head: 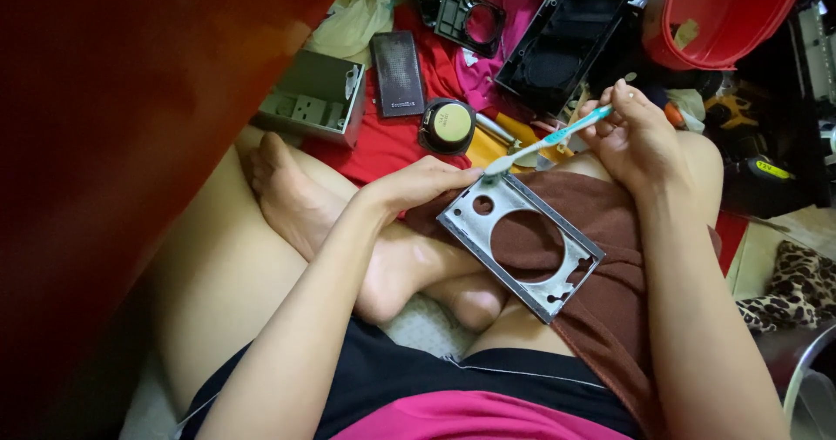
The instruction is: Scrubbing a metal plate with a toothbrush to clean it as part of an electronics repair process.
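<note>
A grey metal plate (522, 244) with one large round hole and a few small ones lies tilted on a brown cloth (610, 231) over the person's right thigh, near the middle of the scene. The left hand (418, 183) grips the plate's far-left corner, fingers curled over its edge, while the right hand (631, 135) clasps a toothbrush (544, 141) whose bristled head touches that same corner. By the look of it, the step in hand is scrubbing the plate; going on seems to call for a steady hold and turning the plate to reach the other edges. Farther off, on the cluttered floor, an open grey box (318, 96) at the left holds small pale parts, hard to make out; a red bucket (727, 13) at the far right contains a small pale scrap, the rest being out of sight.
</note>
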